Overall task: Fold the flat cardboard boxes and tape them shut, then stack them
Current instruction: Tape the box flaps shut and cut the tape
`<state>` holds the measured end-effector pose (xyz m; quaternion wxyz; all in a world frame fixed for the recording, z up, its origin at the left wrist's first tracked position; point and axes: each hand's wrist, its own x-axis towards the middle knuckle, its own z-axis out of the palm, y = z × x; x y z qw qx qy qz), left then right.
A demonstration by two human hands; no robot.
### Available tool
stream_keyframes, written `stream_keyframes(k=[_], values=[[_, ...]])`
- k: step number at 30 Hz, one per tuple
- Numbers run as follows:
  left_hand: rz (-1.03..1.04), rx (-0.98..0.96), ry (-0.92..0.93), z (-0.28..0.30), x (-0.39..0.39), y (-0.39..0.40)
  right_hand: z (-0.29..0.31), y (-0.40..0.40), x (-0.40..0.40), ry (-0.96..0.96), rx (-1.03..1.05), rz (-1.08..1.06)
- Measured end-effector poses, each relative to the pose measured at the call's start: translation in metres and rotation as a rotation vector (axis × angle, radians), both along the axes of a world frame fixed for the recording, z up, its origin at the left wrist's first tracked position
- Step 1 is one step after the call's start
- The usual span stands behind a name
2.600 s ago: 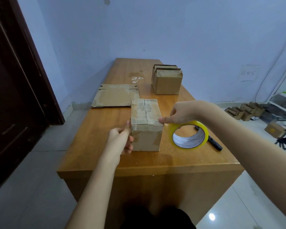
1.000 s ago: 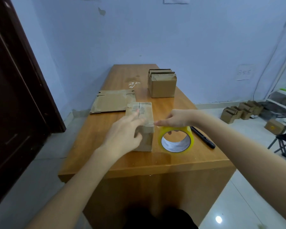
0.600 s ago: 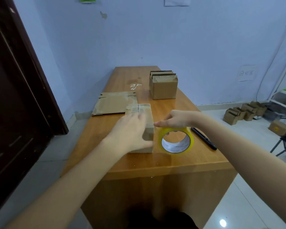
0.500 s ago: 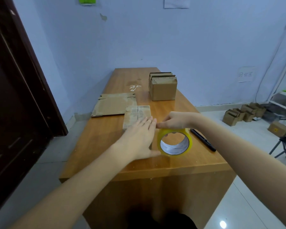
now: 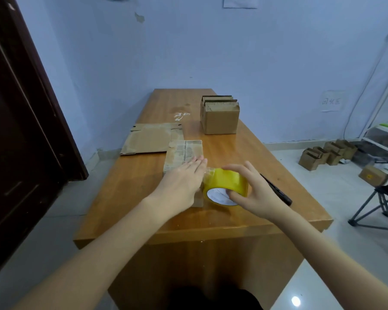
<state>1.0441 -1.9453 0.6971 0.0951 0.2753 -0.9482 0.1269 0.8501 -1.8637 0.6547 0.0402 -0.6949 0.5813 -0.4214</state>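
Cardboard box (image 5: 184,153) under flat open left hand (image 5: 182,186), right hand (image 5: 253,193) gripping yellow tape roll (image 5: 227,182)

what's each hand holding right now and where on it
The right hand grips the yellow tape roll around its outer band, thumb at the core opening. The left hand holds nothing; it presses flat on top of the cardboard box.

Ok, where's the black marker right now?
In the head view the black marker lies on the wooden table near its right edge, just behind the right hand holding the yellow tape roll.
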Motion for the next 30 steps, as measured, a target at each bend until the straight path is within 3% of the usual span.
stream_keyframes(k=[8,18,20,23,27,30], values=[[-0.006,-0.02,-0.005,-0.001,-0.001,0.002,0.005,-0.012,-0.011,0.187,-0.052,0.024],[0.006,-0.041,0.006,-0.002,-0.001,0.005,0.018,-0.004,-0.026,0.533,0.17,-0.007],[-0.006,-0.043,0.033,-0.005,-0.001,0.002,0.018,-0.001,-0.026,0.513,0.183,-0.055],[0.002,-0.045,0.076,-0.006,-0.001,-0.002,0.022,0.001,-0.031,0.49,0.118,-0.139],[0.002,-0.075,0.121,-0.005,-0.002,-0.002,0.019,0.004,-0.036,0.669,-0.024,-0.205],[-0.021,-0.112,0.119,-0.008,-0.003,-0.005,0.005,0.007,-0.031,0.672,-0.082,-0.259]])
